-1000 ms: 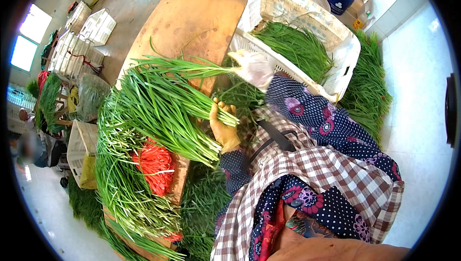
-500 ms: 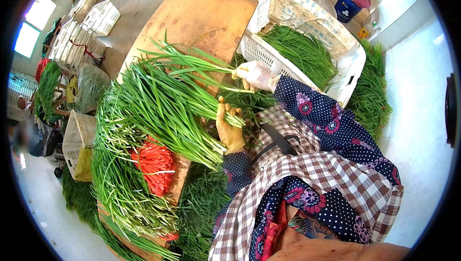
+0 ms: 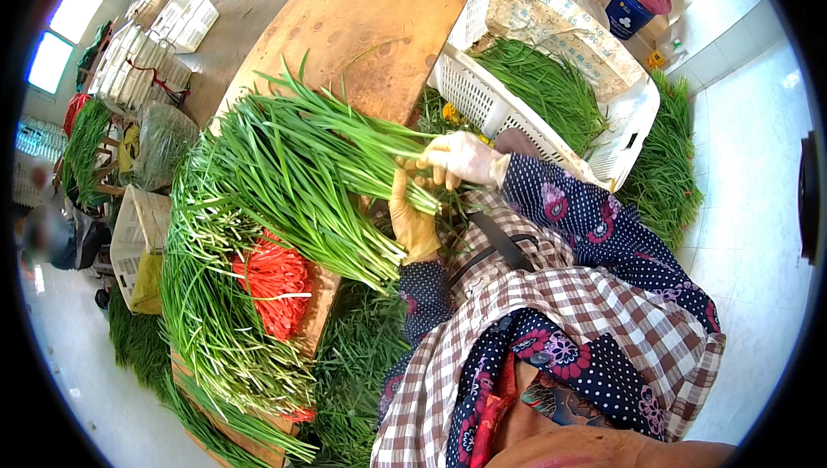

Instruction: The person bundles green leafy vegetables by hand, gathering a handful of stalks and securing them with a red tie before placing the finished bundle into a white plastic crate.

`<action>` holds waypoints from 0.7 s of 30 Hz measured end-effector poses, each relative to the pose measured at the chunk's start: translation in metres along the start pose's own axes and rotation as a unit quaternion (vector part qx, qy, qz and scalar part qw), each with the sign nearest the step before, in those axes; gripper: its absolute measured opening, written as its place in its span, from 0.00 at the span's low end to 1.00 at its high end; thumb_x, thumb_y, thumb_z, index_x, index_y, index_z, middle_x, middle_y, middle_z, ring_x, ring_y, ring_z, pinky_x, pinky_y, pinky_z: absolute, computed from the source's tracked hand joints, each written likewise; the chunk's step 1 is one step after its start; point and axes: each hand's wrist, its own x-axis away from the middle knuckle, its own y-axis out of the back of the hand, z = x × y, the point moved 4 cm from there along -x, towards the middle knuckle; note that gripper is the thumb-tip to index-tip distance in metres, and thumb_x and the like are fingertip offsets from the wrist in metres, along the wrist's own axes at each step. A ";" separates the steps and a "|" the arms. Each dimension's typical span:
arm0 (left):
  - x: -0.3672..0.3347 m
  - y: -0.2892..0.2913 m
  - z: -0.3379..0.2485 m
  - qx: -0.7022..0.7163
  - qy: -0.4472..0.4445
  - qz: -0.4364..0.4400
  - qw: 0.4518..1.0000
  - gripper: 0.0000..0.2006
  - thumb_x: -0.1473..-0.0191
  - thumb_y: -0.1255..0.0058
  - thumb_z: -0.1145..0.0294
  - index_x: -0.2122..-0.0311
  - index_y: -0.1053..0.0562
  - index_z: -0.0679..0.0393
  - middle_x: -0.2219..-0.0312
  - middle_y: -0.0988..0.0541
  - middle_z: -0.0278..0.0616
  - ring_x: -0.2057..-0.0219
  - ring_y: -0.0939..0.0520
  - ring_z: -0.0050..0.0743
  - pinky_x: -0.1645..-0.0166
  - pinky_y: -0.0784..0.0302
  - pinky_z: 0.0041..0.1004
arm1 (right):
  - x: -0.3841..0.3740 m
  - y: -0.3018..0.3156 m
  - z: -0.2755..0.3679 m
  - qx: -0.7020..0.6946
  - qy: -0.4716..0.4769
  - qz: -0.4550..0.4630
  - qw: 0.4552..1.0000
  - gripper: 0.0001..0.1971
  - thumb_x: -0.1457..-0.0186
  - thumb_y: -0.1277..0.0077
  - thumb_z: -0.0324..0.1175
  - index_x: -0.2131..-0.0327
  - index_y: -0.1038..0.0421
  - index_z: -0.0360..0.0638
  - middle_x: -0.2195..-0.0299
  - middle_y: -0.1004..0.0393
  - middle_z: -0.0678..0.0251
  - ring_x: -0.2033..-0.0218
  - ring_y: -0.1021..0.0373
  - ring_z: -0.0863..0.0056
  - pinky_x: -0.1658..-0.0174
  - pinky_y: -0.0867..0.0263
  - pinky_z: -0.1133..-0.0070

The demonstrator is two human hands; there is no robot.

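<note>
My left hand (image 3: 413, 225), in a yellowish glove, is closed around a thick bunch of long green garlic chives (image 3: 336, 166). The stem ends point toward me, and the leaves fan out to the left over the board. In a pale, thin glove, my right hand (image 3: 461, 158) has its fingers closed on a few chive stems at the bunch's upper side, close to the left hand's fingertips. Below the bunch lies a bundle of red ties (image 3: 276, 287). A big heap of loose chives (image 3: 202, 313) surrounds it on the left.
The wooden tabletop (image 3: 362, 28) stretches away in front. A white plastic crate (image 3: 491, 106) with chives stands at the right, beside more chives (image 3: 668, 166) on the floor. Cut greens (image 3: 357, 365) lie below the table edge. A blue bucket (image 3: 626, 11) and stacked crates (image 3: 138, 63) stand farther off.
My right hand has brought its few chives down to the held bunch, and they now lie against it. The left hand keeps its hold in nearly the same place.
</note>
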 end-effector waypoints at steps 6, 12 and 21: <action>0.006 0.000 -0.001 -0.091 -0.015 -0.043 0.995 0.13 0.50 0.50 0.67 0.61 0.33 0.63 0.70 0.26 0.40 0.71 0.25 0.27 0.68 0.26 0.27 | 0.005 -0.021 -0.004 0.327 0.151 -0.124 0.925 0.13 0.50 0.56 0.42 0.72 0.27 0.43 0.79 0.27 0.62 0.75 0.30 0.64 0.71 0.36 0.71; 0.007 -0.001 0.001 -0.092 0.000 -0.040 0.995 0.12 0.50 0.50 0.70 0.61 0.32 0.63 0.69 0.26 0.39 0.69 0.24 0.26 0.64 0.25 0.25 | 0.013 -0.025 -0.009 0.234 0.212 -0.222 0.923 0.10 0.52 0.53 0.38 0.73 0.28 0.42 0.77 0.28 0.60 0.78 0.31 0.62 0.73 0.36 0.72; 0.007 0.009 0.002 -0.046 -0.019 -0.093 0.994 0.14 0.53 0.47 0.75 0.58 0.31 0.59 0.70 0.27 0.35 0.71 0.26 0.21 0.64 0.25 0.23 | 0.050 0.039 -0.060 -0.108 -0.006 -0.261 0.959 0.08 0.46 0.55 0.31 0.69 0.30 0.36 0.79 0.29 0.68 0.82 0.34 0.86 0.78 0.36 0.89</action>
